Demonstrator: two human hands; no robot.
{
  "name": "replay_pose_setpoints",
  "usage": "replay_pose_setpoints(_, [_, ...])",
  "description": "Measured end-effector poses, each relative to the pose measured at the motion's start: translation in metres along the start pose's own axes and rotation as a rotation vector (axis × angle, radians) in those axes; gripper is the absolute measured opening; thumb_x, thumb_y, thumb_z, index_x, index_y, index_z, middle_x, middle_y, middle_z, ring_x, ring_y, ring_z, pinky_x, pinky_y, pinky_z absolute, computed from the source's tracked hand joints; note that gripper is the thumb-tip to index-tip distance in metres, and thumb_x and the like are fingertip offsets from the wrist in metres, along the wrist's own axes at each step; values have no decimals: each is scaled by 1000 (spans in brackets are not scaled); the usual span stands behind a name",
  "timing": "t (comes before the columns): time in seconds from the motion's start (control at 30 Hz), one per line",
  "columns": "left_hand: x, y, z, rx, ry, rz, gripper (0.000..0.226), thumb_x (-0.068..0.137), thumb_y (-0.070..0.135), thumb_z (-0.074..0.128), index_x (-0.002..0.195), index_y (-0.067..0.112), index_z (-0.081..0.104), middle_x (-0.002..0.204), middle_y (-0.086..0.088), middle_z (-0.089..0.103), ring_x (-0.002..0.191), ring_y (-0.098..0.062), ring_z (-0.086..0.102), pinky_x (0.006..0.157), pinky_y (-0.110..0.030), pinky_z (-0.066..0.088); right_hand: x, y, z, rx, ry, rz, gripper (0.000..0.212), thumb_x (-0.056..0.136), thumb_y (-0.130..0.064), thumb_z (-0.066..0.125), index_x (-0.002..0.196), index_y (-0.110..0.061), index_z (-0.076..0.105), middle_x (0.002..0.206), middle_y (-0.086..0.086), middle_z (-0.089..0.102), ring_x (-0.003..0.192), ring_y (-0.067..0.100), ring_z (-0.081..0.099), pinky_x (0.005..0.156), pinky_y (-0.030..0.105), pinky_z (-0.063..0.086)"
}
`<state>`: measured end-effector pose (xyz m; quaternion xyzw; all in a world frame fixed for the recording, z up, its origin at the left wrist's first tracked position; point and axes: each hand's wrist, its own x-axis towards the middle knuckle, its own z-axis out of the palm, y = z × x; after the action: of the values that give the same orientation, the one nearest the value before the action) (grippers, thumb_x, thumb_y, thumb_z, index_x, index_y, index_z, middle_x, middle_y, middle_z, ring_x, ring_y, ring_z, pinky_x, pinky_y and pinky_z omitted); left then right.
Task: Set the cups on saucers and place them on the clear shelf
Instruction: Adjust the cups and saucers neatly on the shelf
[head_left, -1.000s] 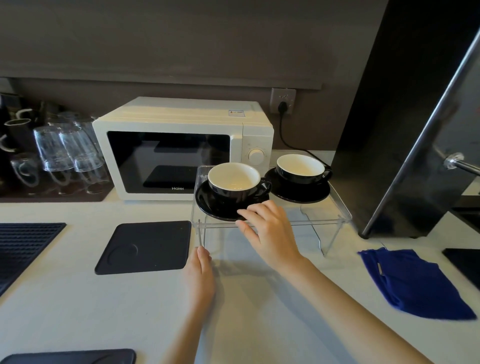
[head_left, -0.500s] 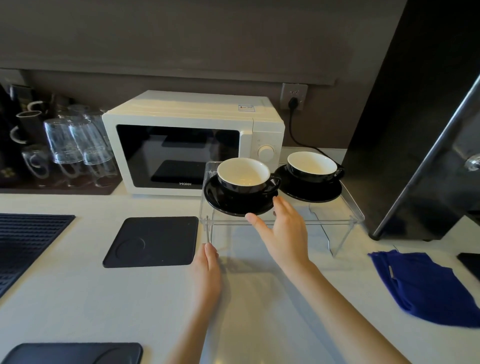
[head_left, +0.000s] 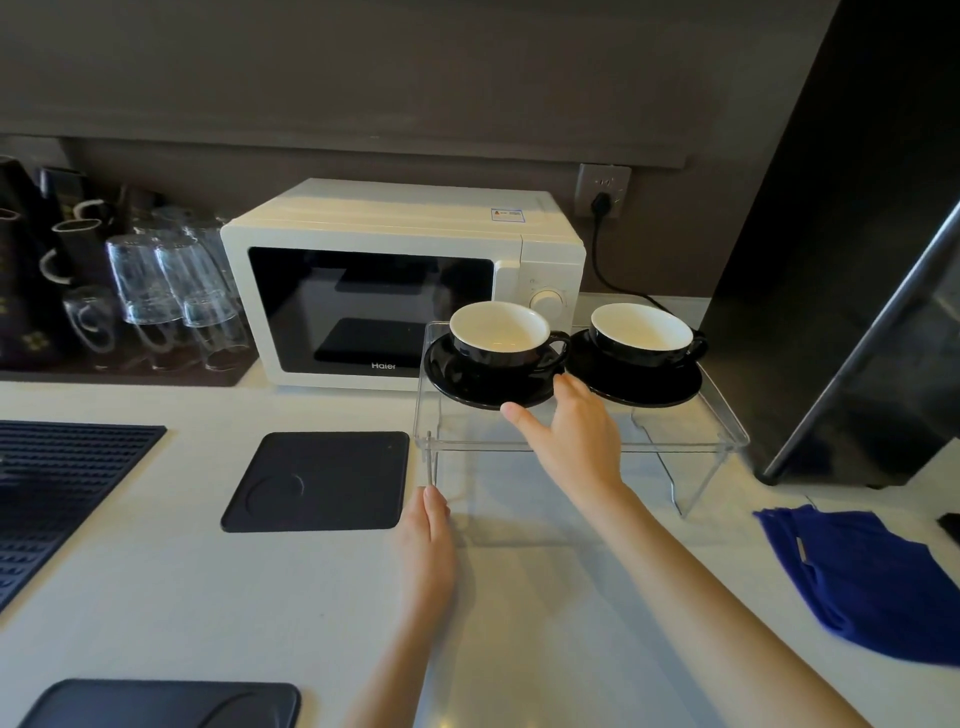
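Two black cups with white insides stand on black saucers on the clear shelf (head_left: 691, 441). The left cup (head_left: 501, 335) sits on the left saucer (head_left: 467, 382); the right cup (head_left: 641, 332) sits on the right saucer (head_left: 644, 387). My right hand (head_left: 571, 436) rests over the shelf's front part, fingers spread, its fingertips touching the near rim of the left saucer. My left hand (head_left: 428, 540) lies flat on the counter, fingertips at the foot of the shelf's front left leg, holding nothing.
A white microwave (head_left: 400, 280) stands behind the shelf, its cord plugged in at the wall. Upturned glasses (head_left: 166, 291) and dark mugs fill the far left. Black mats (head_left: 317, 480) lie left and near me. A blue cloth (head_left: 862, 577) lies right, under a dark cabinet (head_left: 852, 260).
My right hand has slid forward and opened, thumb now off the saucer's top. The left saucer sits slightly further back on the shelf. My left hand stays put by the shelf leg.
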<state>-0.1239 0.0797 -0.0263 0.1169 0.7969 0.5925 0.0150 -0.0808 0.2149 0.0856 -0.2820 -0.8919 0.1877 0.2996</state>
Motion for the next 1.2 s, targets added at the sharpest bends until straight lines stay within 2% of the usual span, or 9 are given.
replay_pose_setpoints(0.17, [1, -1, 1, -7, 8, 8, 42, 97, 29, 24, 76, 0, 47, 70, -7, 47, 62, -16, 42, 59, -18, 34, 6, -4, -3, -63, -41, 24, 57, 82, -53, 55, 113, -6, 53, 126, 8, 55, 116, 28, 51, 75, 35, 44])
replay_pose_setpoints(0.4, [-1, 3, -1, 5, -5, -6, 41, 96, 30, 23, 77, 1, 46, 69, -6, 46, 63, -16, 41, 61, -29, 36, 5, -5, -3, -117, -100, 37, 68, 84, -56, 48, 131, -6, 42, 142, 8, 43, 128, 27, 42, 89, 40, 45])
replay_pose_setpoints(0.53, [-1, 2, -2, 11, -10, -6, 41, 96, 30, 24, 77, 2, 46, 70, -6, 46, 63, -16, 42, 61, -29, 36, 7, -2, -12, 43, -173, 43, 61, 88, -45, 51, 135, -8, 37, 146, 8, 38, 129, 26, 41, 95, 38, 40])
replay_pose_setpoints(0.63, [-2, 3, -3, 20, -13, -14, 40, 96, 30, 24, 77, 2, 46, 71, -7, 48, 63, -16, 43, 60, -28, 36, 4, 7, -18, 225, -164, -3, 54, 90, -31, 52, 138, -11, 36, 135, 8, 50, 111, 22, 52, 90, 31, 40])
replay_pose_setpoints(0.7, [-3, 6, -4, 15, -19, -11, 40, 97, 29, 24, 78, 1, 47, 70, -6, 48, 63, -16, 42, 60, -27, 35, -1, 15, -22, 252, -97, -86, 42, 90, -23, 53, 130, -10, 47, 122, 7, 58, 96, 16, 55, 83, 29, 43])
replay_pose_setpoints(0.87, [-2, 4, -3, -10, -13, -8, 39, 96, 28, 25, 78, 1, 47, 70, -7, 47, 64, -18, 42, 61, -30, 36, -3, 58, -52, 24, 180, -212, 13, 85, -12, 59, 91, -5, 67, 95, 10, 67, 90, 27, 59, 69, 33, 48])
replay_pose_setpoints(0.93, [-1, 2, -2, -6, -16, -18, 39, 95, 29, 25, 77, 3, 47, 70, -7, 49, 65, -19, 44, 62, -31, 37, 1, 76, -63, -51, 205, -115, 18, 85, -17, 61, 95, -3, 66, 103, 13, 63, 99, 27, 56, 71, 28, 42])
replay_pose_setpoints(1.07, [-1, 0, -3, 0, -28, -21, 38, 95, 29, 25, 76, 6, 48, 74, -7, 53, 67, -18, 47, 65, -31, 38, 7, 99, -70, -22, 97, 150, 53, 85, -35, 60, 126, -3, 49, 133, 16, 47, 121, 27, 46, 89, 30, 40])
replay_pose_setpoints(1.2, [-1, -2, -1, -5, -15, -11, 37, 95, 29, 25, 75, 8, 48, 76, -8, 54, 68, -18, 46, 66, -33, 38, 7, 101, -69, -2, 32, 179, 63, 87, -40, 55, 136, -4, 39, 140, 15, 46, 127, 28, 44, 98, 35, 39])
